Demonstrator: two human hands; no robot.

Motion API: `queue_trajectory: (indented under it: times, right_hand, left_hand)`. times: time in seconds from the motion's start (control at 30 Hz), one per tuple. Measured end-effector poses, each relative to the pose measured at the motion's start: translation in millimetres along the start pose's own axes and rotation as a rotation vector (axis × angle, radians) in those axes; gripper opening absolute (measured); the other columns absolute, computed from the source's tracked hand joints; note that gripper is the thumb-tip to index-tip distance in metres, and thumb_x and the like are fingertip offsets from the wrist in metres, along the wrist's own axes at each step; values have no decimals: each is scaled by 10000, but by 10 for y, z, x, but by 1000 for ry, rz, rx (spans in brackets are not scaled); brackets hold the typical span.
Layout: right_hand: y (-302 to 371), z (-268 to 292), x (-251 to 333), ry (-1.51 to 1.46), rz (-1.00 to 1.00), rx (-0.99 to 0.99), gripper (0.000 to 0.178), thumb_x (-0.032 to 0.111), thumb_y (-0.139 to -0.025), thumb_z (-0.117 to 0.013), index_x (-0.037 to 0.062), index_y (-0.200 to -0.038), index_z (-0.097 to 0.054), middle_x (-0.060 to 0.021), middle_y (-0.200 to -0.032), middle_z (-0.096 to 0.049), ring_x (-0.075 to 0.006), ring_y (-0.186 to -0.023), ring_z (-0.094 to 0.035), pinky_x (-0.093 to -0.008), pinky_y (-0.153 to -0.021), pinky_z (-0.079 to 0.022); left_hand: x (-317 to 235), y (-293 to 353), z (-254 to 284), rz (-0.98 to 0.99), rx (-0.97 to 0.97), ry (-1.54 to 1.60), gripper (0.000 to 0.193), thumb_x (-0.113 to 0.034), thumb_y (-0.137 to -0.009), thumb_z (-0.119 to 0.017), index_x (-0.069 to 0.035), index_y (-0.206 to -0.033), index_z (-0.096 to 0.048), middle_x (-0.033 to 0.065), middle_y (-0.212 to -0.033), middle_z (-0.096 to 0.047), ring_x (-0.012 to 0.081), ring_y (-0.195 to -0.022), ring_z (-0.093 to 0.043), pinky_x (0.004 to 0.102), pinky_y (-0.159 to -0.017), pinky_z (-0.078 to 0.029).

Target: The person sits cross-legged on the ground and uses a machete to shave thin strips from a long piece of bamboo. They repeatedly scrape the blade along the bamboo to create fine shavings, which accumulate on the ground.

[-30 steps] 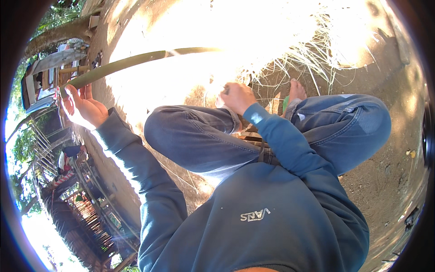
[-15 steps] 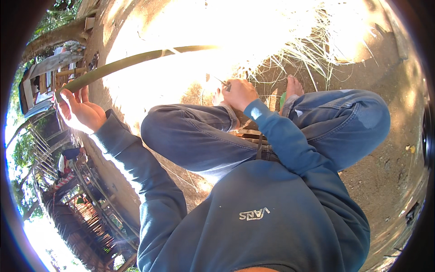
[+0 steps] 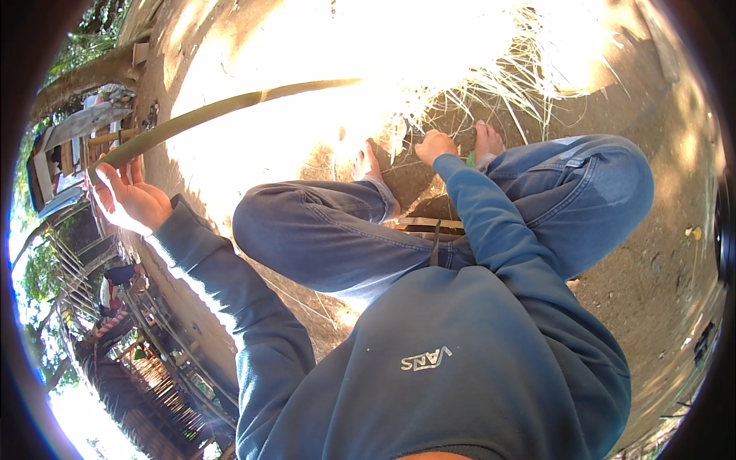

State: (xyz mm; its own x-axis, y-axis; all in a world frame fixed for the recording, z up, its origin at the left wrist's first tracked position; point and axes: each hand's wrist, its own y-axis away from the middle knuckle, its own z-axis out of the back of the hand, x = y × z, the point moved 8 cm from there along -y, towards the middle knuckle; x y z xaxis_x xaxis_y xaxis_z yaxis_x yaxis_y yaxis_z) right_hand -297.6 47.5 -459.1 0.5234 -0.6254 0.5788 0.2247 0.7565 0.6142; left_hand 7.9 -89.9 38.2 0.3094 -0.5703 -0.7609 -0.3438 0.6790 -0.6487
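A long green bamboo pole (image 3: pixel 201 116) slants across the left and runs into the bright glare ahead. My left hand (image 3: pixel 134 198) is closed around its near end at the far left, thumb on top, arm stretched out. Low between my feet is my right hand (image 3: pixel 438 146), its fingers curled in a fist. It grips what looks like a small knife; a dark bit shows by the knuckles, and the blade is lost in the glare. The right hand is apart from the pole, close to a heap of thin pale strips (image 3: pixel 529 103).
My bare feet, left (image 3: pixel 366 163) and right (image 3: pixel 488 140), rest on the dirt ground (image 3: pixel 636 307). Part of a low wooden seat (image 3: pixel 429 222) shows beneath me. Huts and a slatted bamboo structure (image 3: pixel 165 391) line the left side. Strong sunlight washes out the ground ahead.
My right hand has moved right, away from my left foot toward the strips. The left hand keeps its hold on the pole, which has shifted only slightly.
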Motion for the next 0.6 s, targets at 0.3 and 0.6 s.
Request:
queue_trajectory:
  times: [0.3, 0.6]
  right_hand:
    - [-91, -90, -6, -32, 2, 19, 421, 331, -763, -594, -15, -991, -671, -250, -983, -660, -383, -959, -637, -415, -862, -501]
    - [453, 211, 920, -234, 174, 74, 414, 336, -775, -613, -36, -948, -669, -199, -841, -674, -310, -809, -668, -382, -749, -530]
  left_hand:
    - [44, -173, -115, 74, 371, -68, 442, -259, -915, -613, -31, -1273, -489, 205, -1191, -594, 209, -967, -629, 312, -826, -526]
    - [17, -215, -161, 141, 586, -49, 372, -142, -919, -594, 12, -1244, -499, 206, -1160, -594, 187, -926, -626, 308, -865, -541]
